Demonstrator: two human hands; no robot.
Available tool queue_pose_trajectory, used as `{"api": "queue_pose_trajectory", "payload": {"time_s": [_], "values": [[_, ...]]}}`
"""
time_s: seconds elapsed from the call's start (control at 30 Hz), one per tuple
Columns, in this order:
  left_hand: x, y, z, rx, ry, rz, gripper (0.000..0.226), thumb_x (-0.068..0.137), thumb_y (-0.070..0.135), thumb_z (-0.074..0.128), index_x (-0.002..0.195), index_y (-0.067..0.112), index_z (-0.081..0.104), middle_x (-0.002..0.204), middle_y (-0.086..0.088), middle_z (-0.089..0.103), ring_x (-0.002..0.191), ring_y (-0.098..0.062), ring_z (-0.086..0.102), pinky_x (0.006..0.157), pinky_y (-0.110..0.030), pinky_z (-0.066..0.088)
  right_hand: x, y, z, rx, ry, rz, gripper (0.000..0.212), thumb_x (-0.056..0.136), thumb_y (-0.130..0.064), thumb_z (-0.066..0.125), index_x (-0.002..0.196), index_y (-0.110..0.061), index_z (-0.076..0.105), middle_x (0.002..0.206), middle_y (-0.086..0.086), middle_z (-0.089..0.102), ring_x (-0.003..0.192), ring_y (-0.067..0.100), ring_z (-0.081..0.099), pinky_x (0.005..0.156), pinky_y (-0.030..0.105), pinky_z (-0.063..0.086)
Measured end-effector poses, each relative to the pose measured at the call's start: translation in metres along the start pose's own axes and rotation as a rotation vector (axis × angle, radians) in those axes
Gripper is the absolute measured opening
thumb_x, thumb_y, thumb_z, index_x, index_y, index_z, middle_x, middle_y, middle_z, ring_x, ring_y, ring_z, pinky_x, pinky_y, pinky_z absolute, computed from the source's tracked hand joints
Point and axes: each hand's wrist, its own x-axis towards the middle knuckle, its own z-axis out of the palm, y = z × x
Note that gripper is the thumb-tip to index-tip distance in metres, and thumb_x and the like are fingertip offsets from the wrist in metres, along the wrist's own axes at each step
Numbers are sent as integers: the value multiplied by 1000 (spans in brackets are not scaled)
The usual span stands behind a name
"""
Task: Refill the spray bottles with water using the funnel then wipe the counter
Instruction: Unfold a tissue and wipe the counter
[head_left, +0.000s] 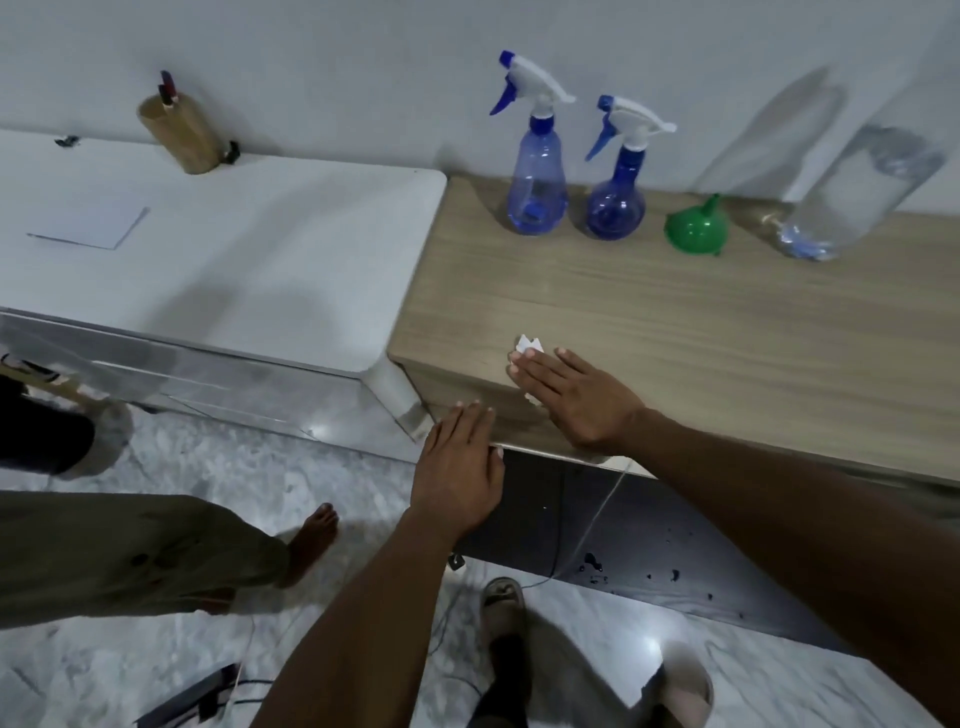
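Your R hand (571, 397), fingers flat & together, presses a tissue (529, 344) at the counter (727, 338) front-left corner; bare wood runs rightward. L hand (457, 467) flat on edge.

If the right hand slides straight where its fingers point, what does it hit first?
Likely nothing on the counter: the right hand would reach the white table first, though depth is unclear.

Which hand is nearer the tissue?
Right. The right hand lies flat on the tissue; the left hand rests at the counter edge, apart from it.
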Motion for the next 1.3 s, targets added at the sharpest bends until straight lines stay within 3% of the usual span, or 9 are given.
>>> {"api": "queue_pose_trajectory", "payload": {"time_s": [0.1,0.23,0.43,0.57,0.7,0.83,0.97,1.2,1.3], "values": [[-2,44,14,-16,-32,6,58,98,38,33,149,14,42,154,-7,43,146,-25,32,118,-44,30,-58,23,4,-3,18,61,62,98,-28,9,158,-15,9,166,3,7,153,19,5,124,41,10],[-10,110,37,-40,-93,14,54,101,40,35,150,17,40,154,-4,43,146,-24,33,117,-42,30,-137,60,14,-41,48,129,62,99,-17,32,158,-13,13,166,5,10,153,21,9,123,42,17],[-19,231,65,-86,-165,52,50,101,41,41,145,17,45,143,-5,54,129,-24,50,105,-39,43,-259,115,19,-35,56,237,61,94,-8,38,155,-11,27,162,8,25,150,24,23,119,44,27],[-16,311,78,-122,-264,105,52,100,47,41,145,20,44,140,-3,56,128,-25,52,100,-40,47,-349,146,16,-4,18,369,65,87,-9,27,150,-10,38,157,8,37,145,25,35,114,45,36],[-6,384,83,-162,-361,154,54,99,52,42,147,28,43,145,0,53,134,-24,48,105,-38,43,-429,163,17,2,57,467,66,86,-10,23,150,-12,40,157,5,37,144,23,36,113,43,34],[5,442,87,-203,-416,211,55,96,53,44,147,31,44,147,2,53,137,-24,46,109,-39,40,-482,169,11,17,87,564,60,85,-4,39,144,-10,48,150,9,48,137,29,47,107,41,43],[17,490,92,-214,-490,272,57,95,56,44,147,31,45,144,2,55,136,-22,46,110,-40,39,-542,171,7,108,11,823,56,87,-7,45,142,-21,42,133,8,57,110,35,61,75,37,48],[42,583,99,-312,-627,399,53,94,51,52,141,27,52,132,1,64,125,-21,56,106,-33,42,-646,171,-13,558,289,1478,29,90,-9,39,116,-19,42,106,20,64,86,37,59,71,41,48],[52,630,95,-362,-669,475,53,94,51,54,141,28,50,124,2,68,120,-21,58,103,-31,43,-679,175,-37,776,424,1657,20,97,-19,36,111,-14,48,100,14,59,80,32,59,62,35,50]]}}
